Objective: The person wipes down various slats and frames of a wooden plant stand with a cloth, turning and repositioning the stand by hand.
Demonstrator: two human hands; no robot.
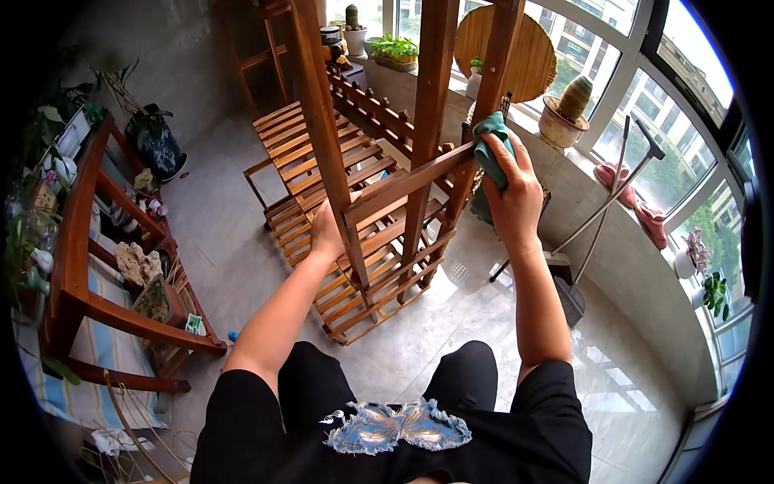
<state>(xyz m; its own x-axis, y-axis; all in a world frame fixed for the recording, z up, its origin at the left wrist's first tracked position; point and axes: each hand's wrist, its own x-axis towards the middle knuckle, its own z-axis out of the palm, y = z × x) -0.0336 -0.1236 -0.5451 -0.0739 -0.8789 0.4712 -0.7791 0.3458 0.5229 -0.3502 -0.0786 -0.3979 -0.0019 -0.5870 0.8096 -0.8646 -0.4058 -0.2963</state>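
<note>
A tall brown wooden rack (415, 185) with slatted shelves stands in front of me. My right hand (514, 181) presses a green cloth (492, 149) against the rack's right upright, at the end of an upper crossbar (411, 182). Part of the cloth hangs below the hand. On the left side, my left hand (328, 230) is wrapped round the left front upright just beside the crossbar; its fingertips are partly hidden behind the wood.
At the left is a wooden frame (74, 274) with plants and stones. A broom (570, 298) leans by the curved window wall at right. The sill bears a potted cactus (562, 125), pink shoes (650, 223) and a round woven tray (516, 52).
</note>
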